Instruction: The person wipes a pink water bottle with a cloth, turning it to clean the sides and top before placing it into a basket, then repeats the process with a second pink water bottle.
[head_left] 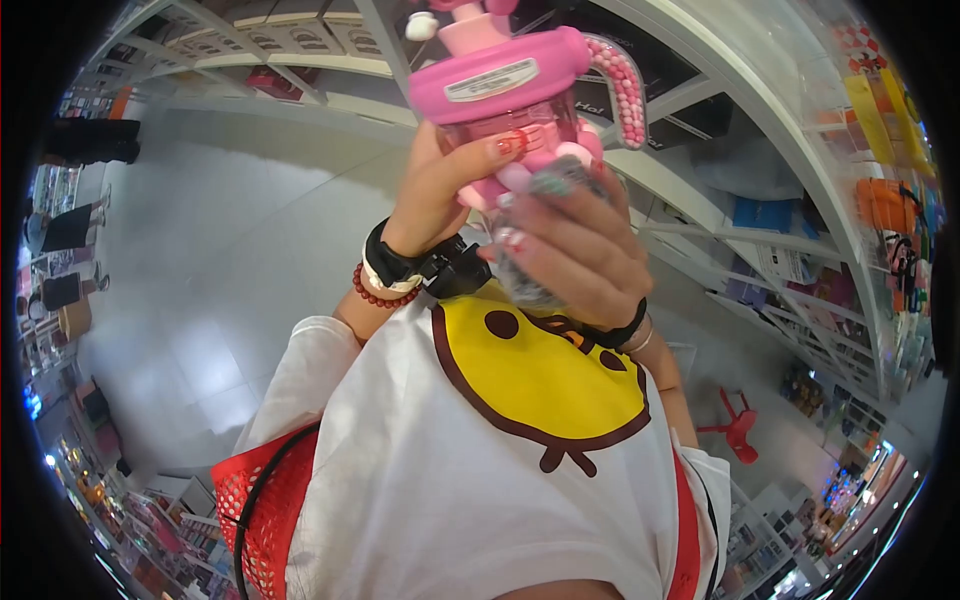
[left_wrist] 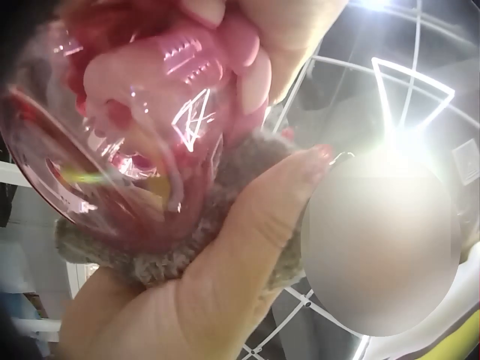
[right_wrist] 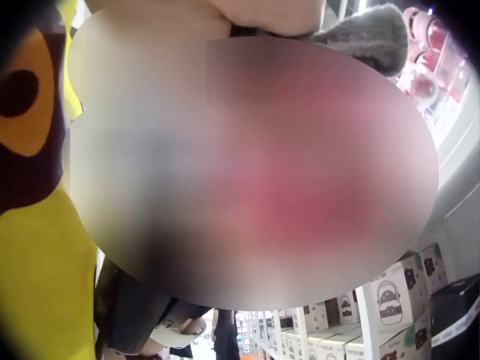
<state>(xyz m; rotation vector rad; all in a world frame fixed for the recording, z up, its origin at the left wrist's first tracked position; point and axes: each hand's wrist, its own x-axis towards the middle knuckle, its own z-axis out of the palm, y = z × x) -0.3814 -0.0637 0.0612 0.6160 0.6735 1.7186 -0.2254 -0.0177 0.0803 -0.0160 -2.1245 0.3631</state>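
A pink cup (head_left: 500, 80) with a bead-filled curved handle and a white label on its lid is held up in front of the chest. My left hand (head_left: 440, 185) grips its side, the red-nailed thumb lying across the clear wall. My right hand (head_left: 590, 255), blurred, holds a fuzzy grey cloth (head_left: 525, 285) against the lower part. In the left wrist view the cup's clear, glossy bottom (left_wrist: 150, 112) shows, with the grey cloth (left_wrist: 172, 262) bunched along it under a thumb. A smudged patch hides most of the right wrist view; an end of the cloth (right_wrist: 382, 37) sticks out above it.
White shelving (head_left: 790, 130) stands close ahead and to the right, with boxed goods (right_wrist: 397, 300) on it. Pale floor (head_left: 220, 260) stretches to the left. A red stool (head_left: 737, 425) stands at the right. A red mesh bag (head_left: 270, 490) hangs at my left side.
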